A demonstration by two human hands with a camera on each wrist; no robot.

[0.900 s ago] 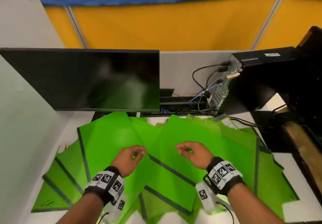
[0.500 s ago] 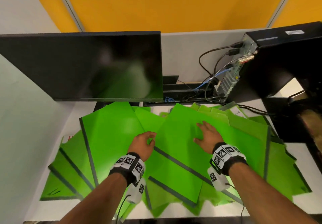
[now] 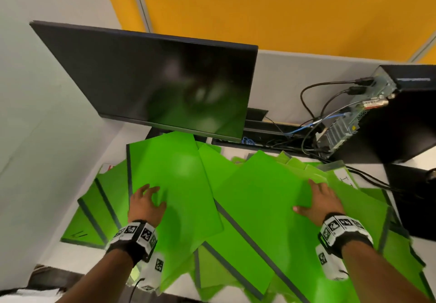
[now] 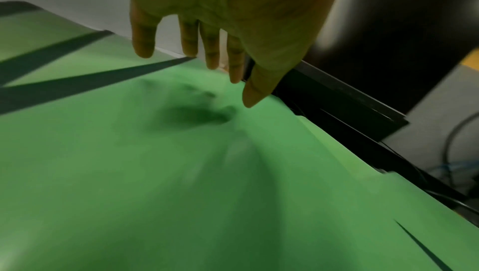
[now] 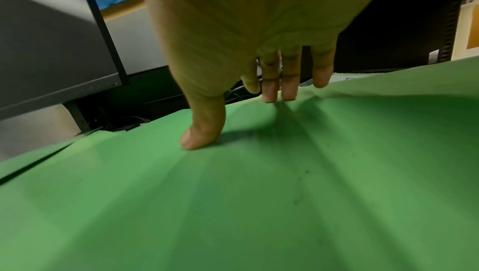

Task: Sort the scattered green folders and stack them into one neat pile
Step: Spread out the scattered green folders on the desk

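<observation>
Several green folders with grey spines lie fanned and overlapping across the white desk. My left hand [image 3: 148, 199] hovers with straight, spread fingers just over the large left folder [image 3: 174, 184], near its spine; in the left wrist view the fingers [image 4: 212, 50] hang slightly above the green sheet [image 4: 181, 173]. My right hand [image 3: 316, 199] lies flat on the tilted middle folder [image 3: 259, 199] at its right edge; in the right wrist view the thumb [image 5: 204, 132] and fingertips [image 5: 279, 91] press on the folder [image 5: 259, 193]. Neither hand holds anything.
A black monitor [image 3: 160, 85] stands right behind the folders. A black computer case [image 3: 389, 118] with cables [image 3: 311, 123] sits at the back right. A grey partition wall [image 3: 42, 125] bounds the left side. Bare desk [image 3: 70, 255] shows at the front left.
Both hands went from loosely curled to straight-fingered. They moved apart: the left went left onto the large left folder, the right went to the middle folder's right edge. The head camera tilted down.
</observation>
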